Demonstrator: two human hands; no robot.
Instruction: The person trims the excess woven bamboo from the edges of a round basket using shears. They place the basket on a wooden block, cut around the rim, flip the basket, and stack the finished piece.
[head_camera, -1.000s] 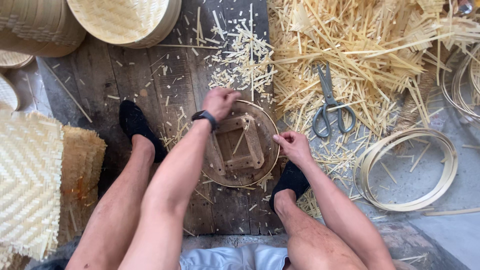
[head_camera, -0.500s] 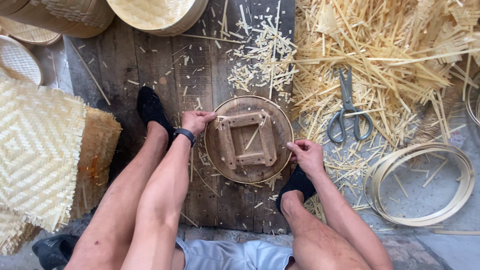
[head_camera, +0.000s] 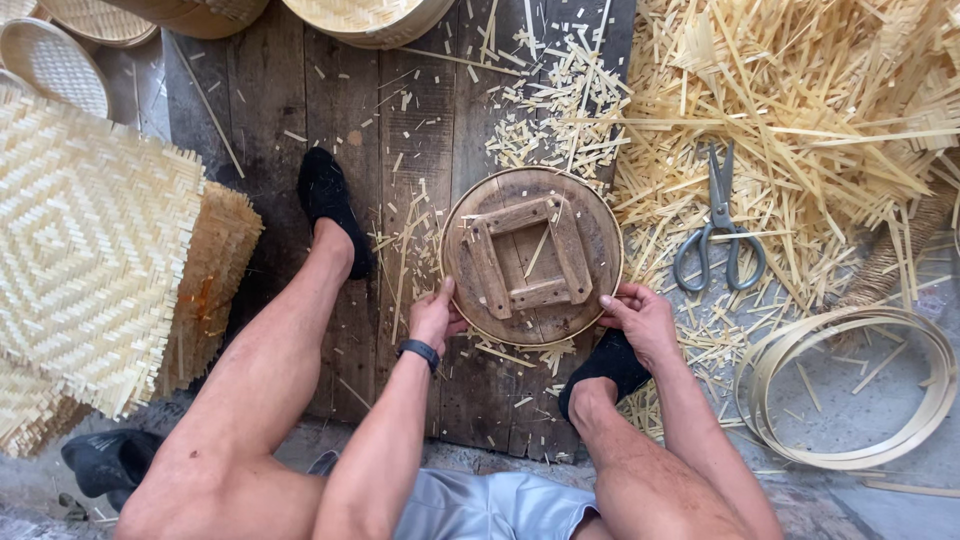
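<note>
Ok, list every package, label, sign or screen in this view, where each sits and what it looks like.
None in view: no package, label, sign or lit screen.
The nearest thing is a dark band on the left wrist, its face too small to tell.
The left hand and right hand grip the rim of a round wooden disc with a square frame on it; grey scissors lie to the right on bamboo strips.

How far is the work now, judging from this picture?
Done: woven mats are stacked, finished baskets behind. In hand: left hand and right hand grip the round wooden mould. Left: loose strips, coiled bands, scissors lie unused.
</note>
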